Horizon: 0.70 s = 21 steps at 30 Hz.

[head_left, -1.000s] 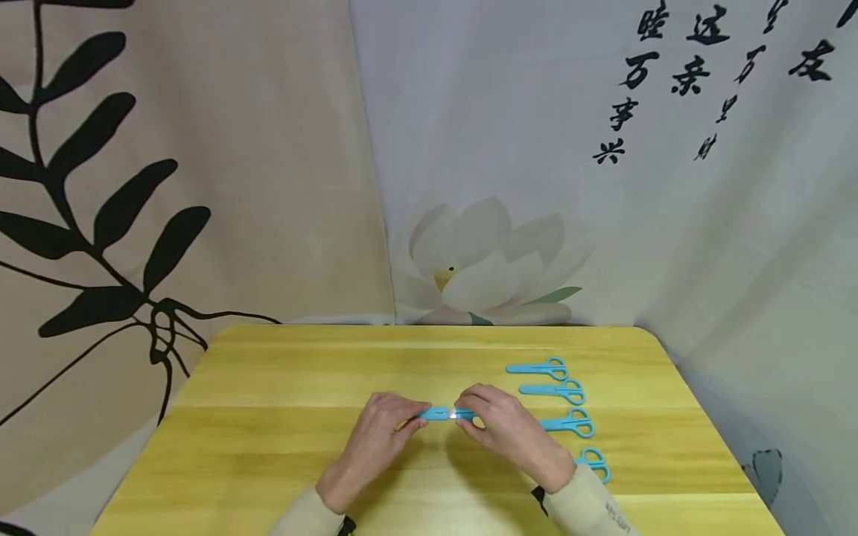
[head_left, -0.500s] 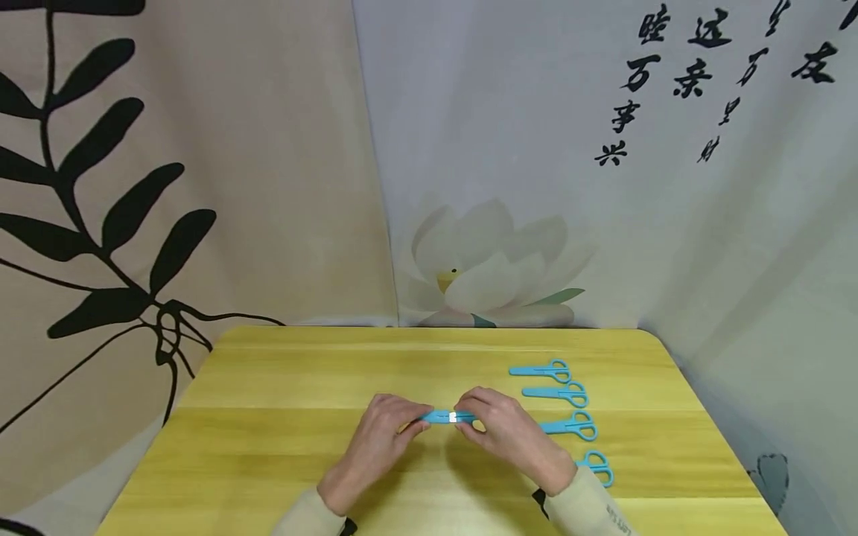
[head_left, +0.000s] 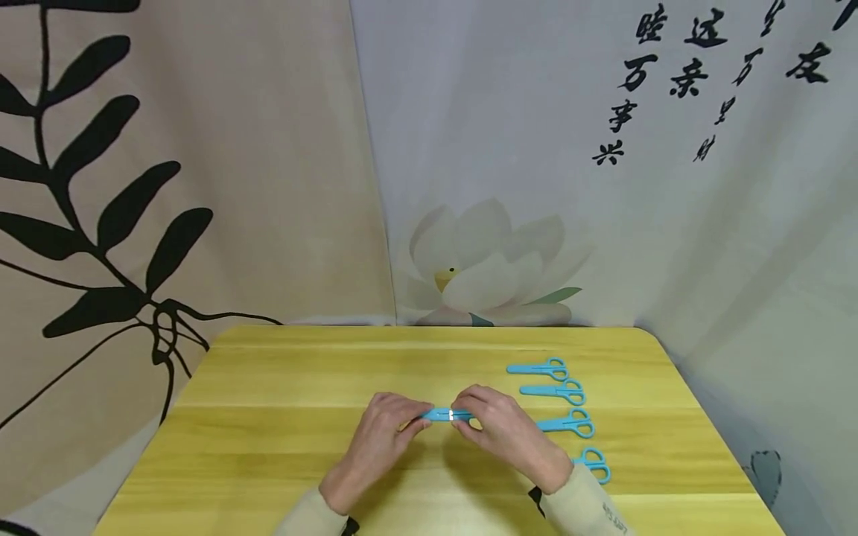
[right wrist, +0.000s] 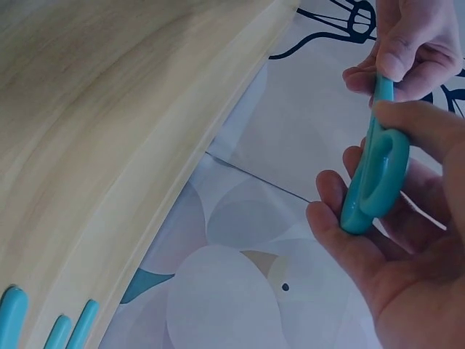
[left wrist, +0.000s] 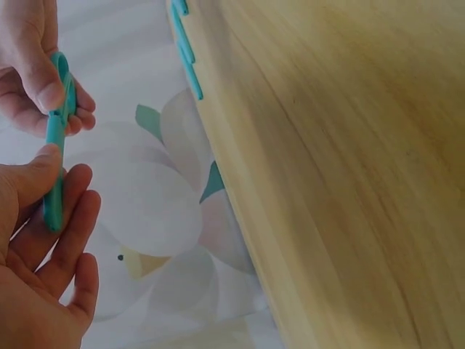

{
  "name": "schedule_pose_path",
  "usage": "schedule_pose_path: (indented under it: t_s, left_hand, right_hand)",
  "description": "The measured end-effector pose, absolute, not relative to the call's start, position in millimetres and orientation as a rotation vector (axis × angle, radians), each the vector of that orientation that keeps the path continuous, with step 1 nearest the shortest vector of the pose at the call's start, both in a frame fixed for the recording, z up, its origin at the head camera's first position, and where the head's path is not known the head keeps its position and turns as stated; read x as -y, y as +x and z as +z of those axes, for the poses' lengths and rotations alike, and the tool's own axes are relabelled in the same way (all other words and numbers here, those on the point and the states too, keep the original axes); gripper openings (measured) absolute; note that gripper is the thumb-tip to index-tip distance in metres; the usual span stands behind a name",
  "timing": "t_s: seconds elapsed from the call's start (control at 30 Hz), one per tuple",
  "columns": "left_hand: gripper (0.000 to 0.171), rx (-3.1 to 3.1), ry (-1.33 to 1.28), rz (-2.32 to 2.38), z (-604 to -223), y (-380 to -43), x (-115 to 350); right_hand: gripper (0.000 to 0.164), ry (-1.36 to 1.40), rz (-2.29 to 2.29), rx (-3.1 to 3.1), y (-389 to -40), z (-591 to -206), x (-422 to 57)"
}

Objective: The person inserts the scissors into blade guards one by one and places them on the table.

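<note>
Over the middle of the table, a pair of blue scissors (head_left: 464, 415) is held level between both hands, its blades inside a blue blade cover (head_left: 439, 415). My left hand (head_left: 380, 432) pinches the cover's far end between thumb and fingers. At the other end my right hand (head_left: 507, 430) pinches the scissors by the handle part. A thin bright strip shows between cover and handle. The right wrist view shows a handle loop (right wrist: 389, 174) under the right thumb. In the left wrist view the left thumb presses the cover (left wrist: 54, 196) against the fingers.
Several more blue scissors lie in a column on the right of the wooden table (head_left: 302, 372), among them the farthest pair (head_left: 539, 368). The nearest pair (head_left: 595, 465) is partly hidden by the right forearm. Printed cloth (head_left: 268, 186) hangs behind the table.
The bright strip between blade cover and handle has become narrower, and the right hand has come slightly closer to the left. The scissors on the table stay put.
</note>
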<state>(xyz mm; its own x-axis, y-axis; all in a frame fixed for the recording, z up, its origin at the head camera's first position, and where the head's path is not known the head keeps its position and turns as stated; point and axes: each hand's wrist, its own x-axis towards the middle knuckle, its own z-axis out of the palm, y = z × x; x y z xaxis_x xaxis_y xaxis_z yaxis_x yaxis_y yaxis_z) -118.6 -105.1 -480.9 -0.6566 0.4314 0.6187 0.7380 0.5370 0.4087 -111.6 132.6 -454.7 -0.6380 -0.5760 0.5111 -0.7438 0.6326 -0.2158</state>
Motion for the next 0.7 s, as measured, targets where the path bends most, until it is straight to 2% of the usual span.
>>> schedule_pose_path:
  t_s: [0.7]
  left_hand:
    - [0.021, 2.336, -0.992, -0.905, -479.8, -119.7, 105.8]
  right_hand:
    - [0.021, 1.046, 0.591, 2.468, -111.5, -454.4, -130.5]
